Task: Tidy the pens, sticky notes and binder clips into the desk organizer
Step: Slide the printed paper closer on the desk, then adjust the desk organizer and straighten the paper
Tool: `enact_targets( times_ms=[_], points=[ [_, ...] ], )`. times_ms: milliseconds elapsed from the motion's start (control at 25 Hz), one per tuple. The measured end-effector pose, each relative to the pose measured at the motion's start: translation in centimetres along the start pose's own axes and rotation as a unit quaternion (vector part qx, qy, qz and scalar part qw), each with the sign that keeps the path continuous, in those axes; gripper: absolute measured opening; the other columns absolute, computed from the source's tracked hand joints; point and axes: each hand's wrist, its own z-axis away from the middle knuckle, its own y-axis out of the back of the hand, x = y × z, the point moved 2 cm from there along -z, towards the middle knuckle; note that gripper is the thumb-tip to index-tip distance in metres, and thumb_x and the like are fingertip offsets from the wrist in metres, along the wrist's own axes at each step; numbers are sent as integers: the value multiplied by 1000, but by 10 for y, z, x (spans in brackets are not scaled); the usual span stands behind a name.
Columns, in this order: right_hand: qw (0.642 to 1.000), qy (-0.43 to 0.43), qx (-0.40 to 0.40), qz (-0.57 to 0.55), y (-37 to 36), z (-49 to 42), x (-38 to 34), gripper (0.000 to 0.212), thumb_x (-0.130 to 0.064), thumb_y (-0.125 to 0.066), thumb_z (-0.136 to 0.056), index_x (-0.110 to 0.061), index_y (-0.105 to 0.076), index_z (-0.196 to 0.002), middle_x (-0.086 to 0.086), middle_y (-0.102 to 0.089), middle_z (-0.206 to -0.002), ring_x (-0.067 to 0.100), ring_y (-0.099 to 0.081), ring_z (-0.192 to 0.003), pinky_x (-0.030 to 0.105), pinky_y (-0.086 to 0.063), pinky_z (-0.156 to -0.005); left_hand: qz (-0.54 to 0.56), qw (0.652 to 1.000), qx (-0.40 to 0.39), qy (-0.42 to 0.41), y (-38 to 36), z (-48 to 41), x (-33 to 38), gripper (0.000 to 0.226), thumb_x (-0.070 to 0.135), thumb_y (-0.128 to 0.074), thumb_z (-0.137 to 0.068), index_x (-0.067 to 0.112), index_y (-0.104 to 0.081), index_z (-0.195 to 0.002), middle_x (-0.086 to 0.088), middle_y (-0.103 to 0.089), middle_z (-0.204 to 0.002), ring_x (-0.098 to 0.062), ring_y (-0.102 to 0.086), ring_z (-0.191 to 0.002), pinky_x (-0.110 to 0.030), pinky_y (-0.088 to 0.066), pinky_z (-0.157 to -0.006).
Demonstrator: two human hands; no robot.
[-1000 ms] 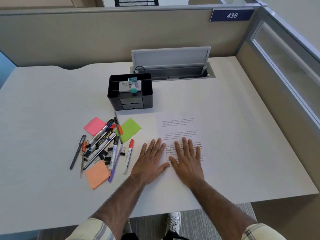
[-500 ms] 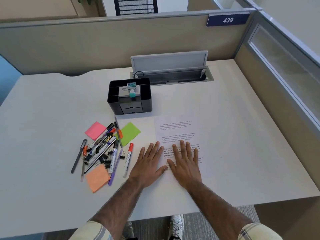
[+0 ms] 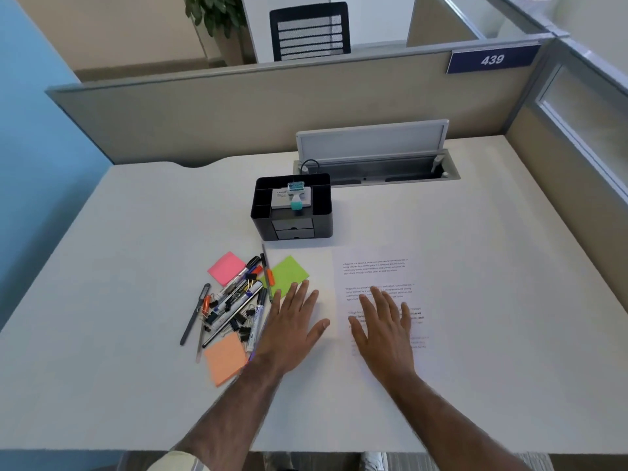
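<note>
Drifted apart since last frame, gap now open between thumbs, over worktop (image 3: 475, 300). Printed sheet (image 3: 373, 266) under right hand (image 3: 384, 331); desk organizer (image 3: 292, 205) straight ahead of left hand (image 3: 292, 321), well apart. Both hands palm-down, fingers spread, holding nothing. Pens (image 3: 234, 300) heaped just left of left hand, long axes mostly near-left to far-right. Green sticky note (image 3: 289, 271) at left fingertips, pink sticky note (image 3: 226, 266) at heap's far end, orange sticky note (image 3: 226, 360) at near end. Binder clips (image 3: 243, 329) scattered among pens. Left hand nearer; probably a sideways reach first
</note>
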Motion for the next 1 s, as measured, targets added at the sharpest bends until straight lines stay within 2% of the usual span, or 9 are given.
enact_targets(
  times_ms=[80, 160, 280, 440, 560, 680, 760, 840, 1000],
  points=[
    [998, 18, 53, -30, 4, -24, -16, 39, -35, -63, -97, -15, -63, -131, 9, -55, -145, 32, -53, -130, 58, -31, -114, 17, 998, 55, 11, 21, -7, -26, 63, 58, -27, -103, 20, -39, -152, -4, -20, -166, -23, -11, -154, -47, 1, -125],
    [994, 37, 84, -53, 10, -57, -40, 34, -28, -70, -93, -13, -67, -123, 9, -62, -133, 32, -61, -118, 54, -40, -107, 32, 992, 116, 28, 46, -24, -60, 50, 49, -41, -103, 17, -57, -138, -5, -42, -156, -26, -30, -148, -49, -11, -124],
    [992, 35, 93, -82, 21, -106, -76, 28, -26, -70, -93, -12, -66, -118, 7, -66, -117, 30, -63, -101, 45, -45, -94, 37, 987, 148, 42, 79, -66, -106, 43, 43, -48, -101, 19, -59, -135, -2, -51, -148, -24, -37, -143, -49, -17, -122],
    [995, 27, 82, -55, 33, -168, -120, 11, -14, -61, -96, -14, -62, -108, 4, -63, -104, 26, -61, -89, 43, -46, -85, 48, 987, 156, 15, 114, -129, -144, 47, 45, -52, -99, 21, -53, -140, 1, -53, -145, -22, -40, -138, -46, -21, -120],
    [998, 24, 62, -3, 32, -201, -142, 23, -4, -51, -96, -15, -61, -114, 3, -61, -107, 26, -59, -92, 43, -45, -83, 48, 989, 141, -14, 124, -161, -151, 52, 46, -58, -95, 21, -50, -141, 0, -51, -146, -22, -39, -137, -44, -23, -117],
    [998, 24, 52, 30, 28, -222, -150, 23, -21, -57, -98, -18, -58, -120, 3, -59, -112, 25, -57, -99, 42, -44, -85, 50, 990, 130, -29, 125, -184, -152, 61, 48, -63, -92, 22, -46, -145, 0, -46, -151, -24, -34, -142, -44, -23, -118],
    [998, 12, 49, 43, 23, -234, -152, 32, -37, -63, -95, -18, -56, -120, 4, -61, -113, 25, -54, -102, 43, -44, -87, 46, 992, 115, -34, 124, -198, -154, 65, 50, -65, -90, 24, -45, -147, 1, -45, -152, -24, -32, -144, -45, -22, -119],
    [997, 2, 56, 50, 22, -244, -153, 40, -46, -66, -91, -18, -56, -118, 5, -64, -110, 26, -53, -102, 43, -42, -86, 54, 992, 112, -35, 124, -206, -156, 67, 52, -69, -86, 25, -47, -144, 3, -51, -145, -22, -37, -139, -45, -25, -117],
    [997, -17, 45, 63, 20, -258, -159, 49, -48, -70, -88, -19, -52, -122, 5, -66, -111, 26, -52, -105, 42, -41, -86, 39, 991, 117, -47, 121, -214, -157, 69, 54, -75, -80, 26, -52, -139, 3, -57, -134, -19, -43, -130, -46, -28, -115]
  ],
)
